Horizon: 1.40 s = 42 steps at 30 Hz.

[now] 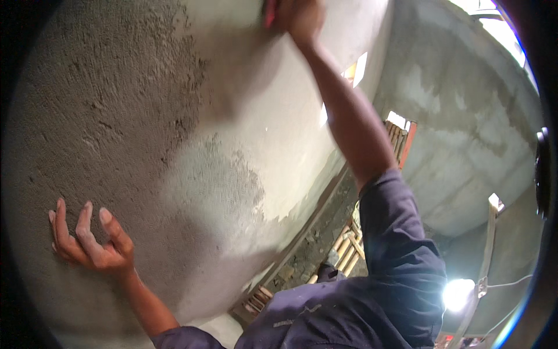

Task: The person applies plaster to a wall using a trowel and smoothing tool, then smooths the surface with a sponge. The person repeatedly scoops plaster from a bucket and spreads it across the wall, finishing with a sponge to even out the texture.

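While the right hand is clutching one red object, the left hand is hanging near one wall, fingers apart.

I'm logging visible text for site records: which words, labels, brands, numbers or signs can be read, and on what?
None can be read.
Dark shirt, chest: small pale marks, too small and blurred to read.
Plastered wall: no lettering seen.

Glowing lamp beside a pale post — wooden poles further left.
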Motion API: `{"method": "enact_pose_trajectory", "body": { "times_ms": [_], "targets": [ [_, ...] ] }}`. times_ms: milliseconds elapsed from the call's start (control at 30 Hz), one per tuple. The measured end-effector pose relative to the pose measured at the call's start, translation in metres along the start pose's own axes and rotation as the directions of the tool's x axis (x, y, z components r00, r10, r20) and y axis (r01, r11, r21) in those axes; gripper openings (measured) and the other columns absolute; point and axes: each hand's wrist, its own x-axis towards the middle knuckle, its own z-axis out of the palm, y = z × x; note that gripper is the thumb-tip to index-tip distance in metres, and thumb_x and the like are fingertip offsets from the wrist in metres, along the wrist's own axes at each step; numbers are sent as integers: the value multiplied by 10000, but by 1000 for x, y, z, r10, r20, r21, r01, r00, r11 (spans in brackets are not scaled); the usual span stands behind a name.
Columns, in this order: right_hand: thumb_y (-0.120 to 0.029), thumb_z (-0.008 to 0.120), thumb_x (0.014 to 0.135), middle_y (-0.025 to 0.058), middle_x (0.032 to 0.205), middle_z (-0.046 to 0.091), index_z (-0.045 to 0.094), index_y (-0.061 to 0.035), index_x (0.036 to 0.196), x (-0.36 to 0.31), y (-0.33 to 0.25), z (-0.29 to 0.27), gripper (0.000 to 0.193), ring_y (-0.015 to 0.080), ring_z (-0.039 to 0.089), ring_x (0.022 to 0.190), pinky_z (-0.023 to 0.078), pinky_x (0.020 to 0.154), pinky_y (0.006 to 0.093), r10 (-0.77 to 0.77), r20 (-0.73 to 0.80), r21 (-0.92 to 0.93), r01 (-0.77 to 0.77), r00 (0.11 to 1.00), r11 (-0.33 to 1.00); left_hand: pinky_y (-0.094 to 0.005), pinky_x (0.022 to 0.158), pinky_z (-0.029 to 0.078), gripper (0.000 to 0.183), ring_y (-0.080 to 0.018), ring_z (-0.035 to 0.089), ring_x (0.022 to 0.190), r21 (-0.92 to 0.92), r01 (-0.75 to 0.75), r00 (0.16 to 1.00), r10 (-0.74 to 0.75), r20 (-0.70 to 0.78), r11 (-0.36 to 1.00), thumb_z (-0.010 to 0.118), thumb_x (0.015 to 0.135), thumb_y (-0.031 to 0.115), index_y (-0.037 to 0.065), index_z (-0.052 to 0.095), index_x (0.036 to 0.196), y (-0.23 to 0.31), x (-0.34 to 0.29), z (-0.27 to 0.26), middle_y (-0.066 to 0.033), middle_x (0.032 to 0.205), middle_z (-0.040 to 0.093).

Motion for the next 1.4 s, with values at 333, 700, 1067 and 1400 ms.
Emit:
{"method": "enact_pose_trajectory", "body": {
  "times_ms": [333,700,1067,1400],
  "targets": [
    [-148,591,909,168,1062,678,570,-133,1234,-261,77,32,326,305,698,881,573,654,393,-364,-111,175,379,925,909,-437,926,396,289,-290,518,1221,-4,3,1000,-3,-3,1000,531,950,349,91,661,941,8,-3,9,-99,1230,569],
    [-82,588,878,150,1023,684,668,-127,1128,-231,23,28,266,326,683,865,558,720,401,-152,-172,324,201,973,924,-429,902,396,310,-274,530,1193,58,-16,1000,15,23,998,517,958,344,66,652,940,4,-3,6,-126,1219,574],
    [-65,571,835,147,955,656,641,-201,1195,-186,29,26,391,295,670,793,554,634,376,-261,-247,190,310,933,931,-439,900,433,269,-290,533,1177,-17,-36,999,36,1,999,563,961,307,51,643,978,6,-1,13,-139,1226,565],
    [-169,504,950,169,902,675,632,-81,1199,-150,136,-2,293,133,580,746,487,689,332,681,221,420,-698,698,580,-475,934,439,321,-289,539,1180,155,-67,993,50,110,986,515,973,319,23,638,964,6,-1,2,-157,1217,553]
  ]
}}
